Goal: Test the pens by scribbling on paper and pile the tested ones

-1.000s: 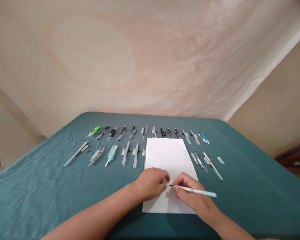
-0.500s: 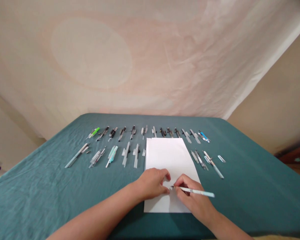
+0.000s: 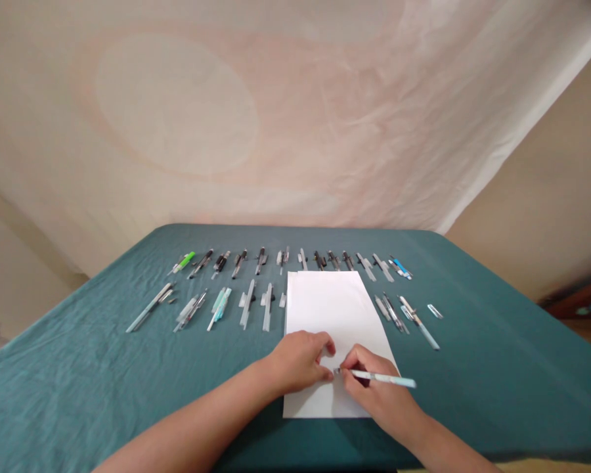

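Observation:
A white sheet of paper (image 3: 325, 309) lies on the table in front of me, with more paper seeming to lie under its left edge. My left hand (image 3: 303, 360) rests on the lower left of the sheet, thumb and fingers apart, holding nothing. Pinched in my right hand (image 3: 378, 381) is a slim white pen with a pale blue end (image 3: 389, 378). Its dark tip points left at the paper, close to my left thumb. Whether the tip touches the sheet is hard to tell, and any writing there is too small to read.
A dark green cloth (image 3: 128, 394) covers the table. Pens and caps lie in two rows beyond and beside the paper, among them a bright green pen (image 3: 184, 261), a mint pen (image 3: 221, 305) and a white-and-blue pen (image 3: 420, 322). A clear cap-like piece (image 3: 435, 311) lies far right.
My right hand and the pen have shifted slightly left, and the tip now sits nearer my left thumb. The left hand stays in place on the paper.

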`<state>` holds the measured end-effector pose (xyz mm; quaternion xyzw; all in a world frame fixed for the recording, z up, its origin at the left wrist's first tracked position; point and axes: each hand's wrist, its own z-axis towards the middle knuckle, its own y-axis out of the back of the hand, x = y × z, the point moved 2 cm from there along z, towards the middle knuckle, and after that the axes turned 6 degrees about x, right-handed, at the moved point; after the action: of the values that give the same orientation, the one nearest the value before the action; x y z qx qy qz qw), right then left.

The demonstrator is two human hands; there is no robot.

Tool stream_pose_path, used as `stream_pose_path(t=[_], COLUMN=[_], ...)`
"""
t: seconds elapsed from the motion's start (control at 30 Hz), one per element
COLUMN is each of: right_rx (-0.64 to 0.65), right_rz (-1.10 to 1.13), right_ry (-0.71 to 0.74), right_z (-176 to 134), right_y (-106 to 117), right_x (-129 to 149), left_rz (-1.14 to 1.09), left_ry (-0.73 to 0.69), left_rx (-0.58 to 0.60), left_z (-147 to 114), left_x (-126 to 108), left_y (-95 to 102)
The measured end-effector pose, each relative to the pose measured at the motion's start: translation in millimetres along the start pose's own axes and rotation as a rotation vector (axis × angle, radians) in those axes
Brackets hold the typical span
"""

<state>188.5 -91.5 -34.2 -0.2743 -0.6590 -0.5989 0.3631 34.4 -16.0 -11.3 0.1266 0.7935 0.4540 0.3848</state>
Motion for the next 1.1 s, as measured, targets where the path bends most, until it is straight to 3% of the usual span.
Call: stream_pose_path(t=[0.47, 0.93, 1.1], right_rx=[-0.046, -0.010, -0.067], right_rz=[0.025, 0.034, 0.069], right_ry=[-0.041, -0.046, -0.036], right_z=[0.5, 0.9, 2.3], right_y=[1.6, 1.2, -0.9], right_x=[0.0, -0.4, -0.7], left_rz=[0.002, 0.014, 0.007], left_ry=[-0.001, -0.003, 0.013], left_rx=[0.018, 0.016, 0.032], left_z=[-0.5, -0.6, -0.5], left_x=[-1.2, -0.8, -2.2], left_y=[1.8, 1.5, 2.8])
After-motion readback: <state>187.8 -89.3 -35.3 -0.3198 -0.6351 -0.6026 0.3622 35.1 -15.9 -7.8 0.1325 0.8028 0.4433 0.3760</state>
